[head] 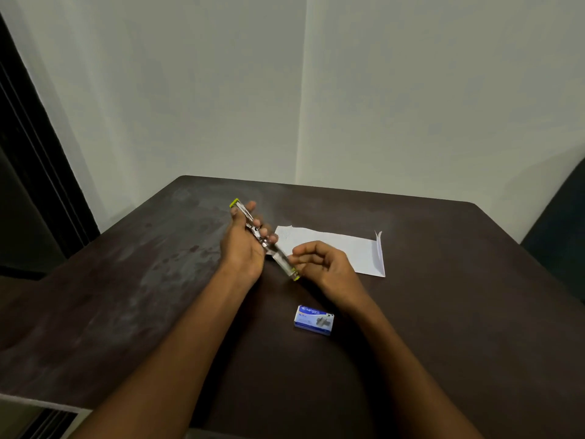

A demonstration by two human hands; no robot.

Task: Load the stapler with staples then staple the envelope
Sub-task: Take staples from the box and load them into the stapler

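Overhead, pale walls (221,90) corner behind a scuffed dark brown table (142,280).

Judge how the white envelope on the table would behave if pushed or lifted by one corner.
The envelope looks thin and flat, so probably light and floppy, sagging when lifted. Its right end stands up slightly, hinting it bends easily. On the smooth table it would likely slide rather than tip.
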